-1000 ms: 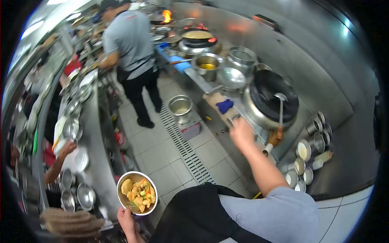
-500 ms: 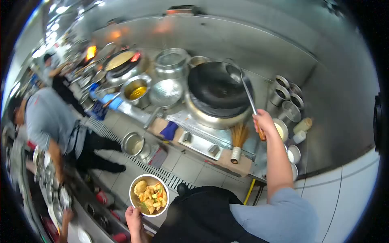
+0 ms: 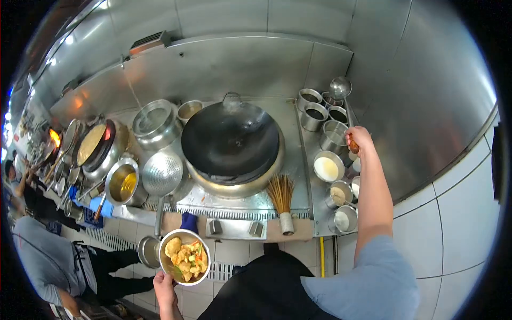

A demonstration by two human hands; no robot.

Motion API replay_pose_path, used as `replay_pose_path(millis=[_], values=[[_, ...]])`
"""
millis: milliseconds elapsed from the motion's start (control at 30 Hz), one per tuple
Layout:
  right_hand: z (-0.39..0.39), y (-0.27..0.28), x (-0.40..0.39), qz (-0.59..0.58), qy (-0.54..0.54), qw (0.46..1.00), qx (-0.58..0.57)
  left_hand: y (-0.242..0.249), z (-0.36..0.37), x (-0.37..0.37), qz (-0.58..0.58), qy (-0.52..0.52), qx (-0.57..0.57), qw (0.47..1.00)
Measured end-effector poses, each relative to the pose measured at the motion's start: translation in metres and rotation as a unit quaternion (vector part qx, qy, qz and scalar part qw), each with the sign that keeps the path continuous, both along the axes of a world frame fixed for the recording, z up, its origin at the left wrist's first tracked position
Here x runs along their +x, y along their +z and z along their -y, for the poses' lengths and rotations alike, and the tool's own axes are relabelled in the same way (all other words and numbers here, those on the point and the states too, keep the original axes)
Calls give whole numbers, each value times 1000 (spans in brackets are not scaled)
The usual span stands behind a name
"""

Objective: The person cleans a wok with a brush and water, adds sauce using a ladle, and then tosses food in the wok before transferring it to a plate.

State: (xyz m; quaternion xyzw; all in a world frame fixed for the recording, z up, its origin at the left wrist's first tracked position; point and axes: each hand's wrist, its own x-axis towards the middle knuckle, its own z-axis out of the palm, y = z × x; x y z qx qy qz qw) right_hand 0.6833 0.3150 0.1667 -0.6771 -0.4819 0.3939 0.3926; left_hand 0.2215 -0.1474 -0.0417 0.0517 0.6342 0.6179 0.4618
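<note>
My right hand [image 3: 360, 140] is closed around the wooden handle of a metal ladle [image 3: 340, 88], whose bowl is raised above the sauce pots [image 3: 313, 116] at the right. With my left hand [image 3: 165, 286] I grip the rim of a white-edged bowl [image 3: 207, 273] holding golden fried pieces [image 3: 186, 258] with bits of orange and green. A large black wok [image 3: 232, 140] sits on the round burner in the middle, with nothing visible in it.
Left of the wok are a perforated strainer [image 3: 162, 173], a pot of yellow oil [image 3: 124, 182] and a lidded pot [image 3: 154, 124]. A bamboo brush [image 3: 281, 196] lies at the front edge. A co-worker [image 3: 50, 256] stands at the left.
The view has turned right. The ladle has moved from over the wok to above the sauce pots. My left hand still holds the bowl, which is now nearer the stove's front edge.
</note>
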Motion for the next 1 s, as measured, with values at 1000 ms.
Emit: replay_pose_path(millis=[1000], values=[[-187, 43, 94, -83, -45, 984, -153, 60, -87, 73, -33, -5, -62, 997]])
